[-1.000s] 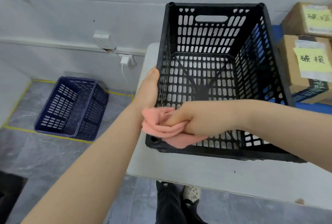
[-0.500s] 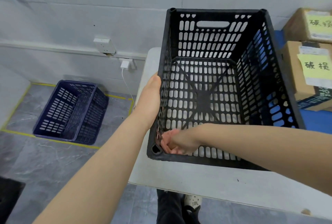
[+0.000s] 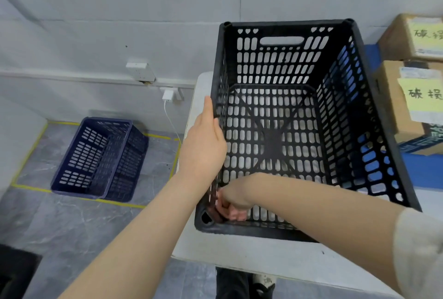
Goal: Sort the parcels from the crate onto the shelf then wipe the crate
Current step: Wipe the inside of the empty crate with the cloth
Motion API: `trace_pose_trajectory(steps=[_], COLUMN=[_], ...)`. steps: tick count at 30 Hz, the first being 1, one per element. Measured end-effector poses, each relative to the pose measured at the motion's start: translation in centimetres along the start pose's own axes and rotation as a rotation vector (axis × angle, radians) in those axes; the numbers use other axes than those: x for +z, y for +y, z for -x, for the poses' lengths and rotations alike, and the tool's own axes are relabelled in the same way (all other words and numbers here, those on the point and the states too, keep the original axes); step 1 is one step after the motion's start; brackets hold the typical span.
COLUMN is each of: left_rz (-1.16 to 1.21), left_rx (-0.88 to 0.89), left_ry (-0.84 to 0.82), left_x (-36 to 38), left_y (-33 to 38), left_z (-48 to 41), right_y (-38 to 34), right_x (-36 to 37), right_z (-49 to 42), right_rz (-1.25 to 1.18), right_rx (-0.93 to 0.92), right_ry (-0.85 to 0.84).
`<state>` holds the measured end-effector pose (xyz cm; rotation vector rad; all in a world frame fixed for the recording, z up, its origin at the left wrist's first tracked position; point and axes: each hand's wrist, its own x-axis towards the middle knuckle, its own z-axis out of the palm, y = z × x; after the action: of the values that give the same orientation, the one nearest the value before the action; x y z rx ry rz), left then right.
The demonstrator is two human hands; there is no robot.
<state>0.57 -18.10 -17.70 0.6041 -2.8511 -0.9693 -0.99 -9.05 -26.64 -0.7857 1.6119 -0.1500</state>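
A blue crate (image 3: 98, 158) sits on the grey marble floor (image 3: 60, 222) at the left, inside a rectangle of yellow tape (image 3: 28, 155). On the grey wall (image 3: 119, 11) above it, a white box (image 3: 140, 71) is mounted on a trunking strip, and just right of it a white charger (image 3: 167, 95) is plugged in, its cable (image 3: 171, 121) hanging down. A white table (image 3: 263, 255) stands in the foreground. A dark shoe (image 3: 262, 285) shows beneath its near edge.

My arms are bare — a pale grey-white sleeve (image 3: 418, 250) past my right elbow, dark trousers (image 3: 230, 284), light shoe (image 3: 263, 283) below.
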Motion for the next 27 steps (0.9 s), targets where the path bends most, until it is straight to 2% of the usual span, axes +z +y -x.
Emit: trace_pose_trajectory(steps=[1, 3, 5, 7, 9, 11, 13, 15, 18, 20, 22, 25, 27], left_rz=[-0.122, -0.312, -0.336, -0.257, -0.167, -0.066, -0.022, -0.018, -0.019, -0.007, -0.003, 0.001, 0.014], left_rx=[0.012, 0.03, 0.042, 0.046, 0.032, -0.014, -0.03, -0.033, -0.041, -0.042, -0.044, -0.046, -0.047], left_ry=[0.02, 0.078, 0.102, 0.022, -0.082, -0.111, -0.086, -0.076, -0.085, -0.084, -0.069, -0.043, -0.039], left_x=[-0.1, -0.5, -1.1, -1.2, -0.8, -0.4, 0.2, 0.4, 0.3, 0.4, 0.5, 0.8, 0.9], left_y=[0.2, 0.6, 1.1, 1.3, 1.5, 1.8, 1.7, 1.5, 1.4, 1.5, 1.3, 0.8, 0.7], left_z=[-0.1, -0.9, -2.5, -4.5, -5.9, -6.5, -6.6, -6.6, -6.6, -6.5, -6.6, -6.8, -6.8], right_y=[0.2, 0.5, 1.3, 3.1, 6.1, 8.2, 9.3, 9.4, 8.0, 7.3, 7.0, 6.8, 7.2], right_x=[0.1, 0.0, -0.9, -2.4, -4.9, -8.2, -11.6, -14.7, -17.7, -18.8, -19.7, -20.4, -20.2], right_z=[0.1, 1.2, 2.6, 4.9, 7.3, 9.8, 10.9, 10.0, 6.2, 2.2, -2.3, -6.8, -8.0], right_rz=[-0.015, -0.069, -0.183, -0.215, -0.383, -0.595, -0.698, -0.587, -0.121, 0.049, 0.072, 0.098, 0.126], right_rx=[-0.039, -0.175, -0.24, -0.098, 0.068, 0.109, 0.09, 0.102, 0.113, 0.086, 0.108, 0.295, 0.319], right_ry=[-0.064, -0.082, -0.103, 0.048, 0.235, 0.459, 0.768, 1.004, 1.185, 1.167, 1.106, 1.035, 1.083])
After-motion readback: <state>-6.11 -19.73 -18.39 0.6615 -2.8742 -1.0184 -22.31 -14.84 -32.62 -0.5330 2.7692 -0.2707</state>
